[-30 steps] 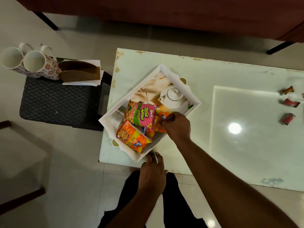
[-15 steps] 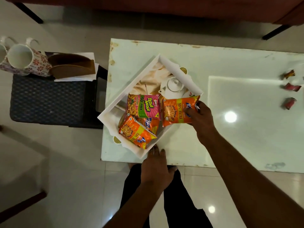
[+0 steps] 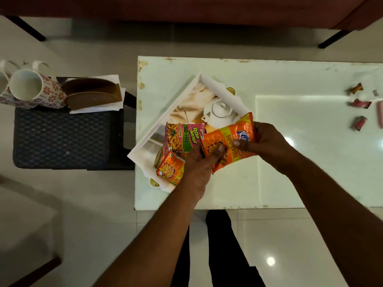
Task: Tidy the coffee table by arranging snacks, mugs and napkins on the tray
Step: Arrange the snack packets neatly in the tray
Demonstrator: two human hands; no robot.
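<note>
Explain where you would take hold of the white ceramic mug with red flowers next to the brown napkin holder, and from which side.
Probably its looped handle, reaching in from the far side. The white ceramic mug with red flowers is hemmed in: a second mug crowds its left, the brown napkin holder its right, leaving little finger room, while the handle juts free.

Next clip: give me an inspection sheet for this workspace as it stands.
Surface: white glass-topped coffee table, edges chipped.
Job's things: white rectangular tray holds pink-and-green snack packet and small orange snack packet; two white floral mugs and brown napkin holder with white napkins sit on dark woven stool, off the table.
Clutter: three small red-and-brown wrappers at the table's far right.
Grips: left hand and right hand both grip large orange snack packet over the tray's edge.
Cables: nothing seen.
Surroundings: dark red sofa, tiled floor.
</note>
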